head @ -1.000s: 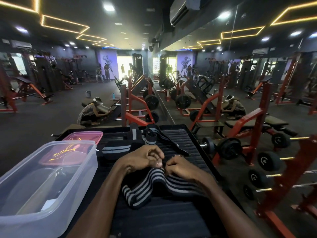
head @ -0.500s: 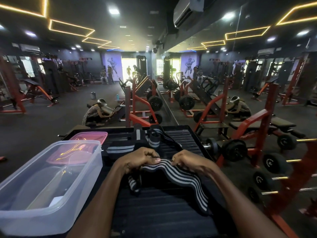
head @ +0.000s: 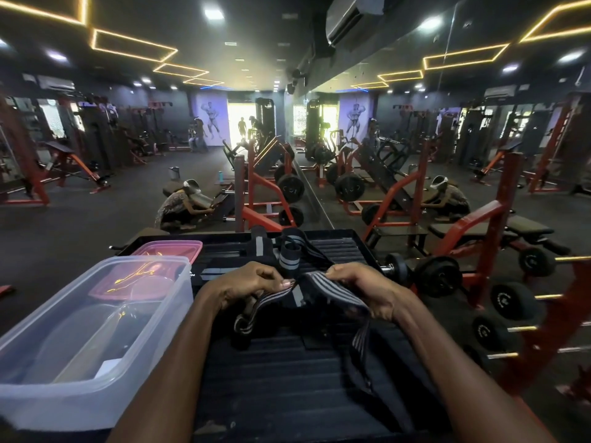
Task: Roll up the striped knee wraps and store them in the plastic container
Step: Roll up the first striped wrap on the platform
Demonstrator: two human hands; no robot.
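While the clear plastic container (head: pixel 96 314) stands open at the left of the desk (head: pixel 287 394), the left hand (head: pixel 249 284) pinches one end of a striped knee wrap (head: pixel 332 290) and the right hand (head: pixel 364 290) grips the band just beside it, its tail hanging toward the right. More wraps (head: pixel 289 254) lie beyond. Rolling well likely means keeping the band flat, edges aligned, tension steady from the right hand.
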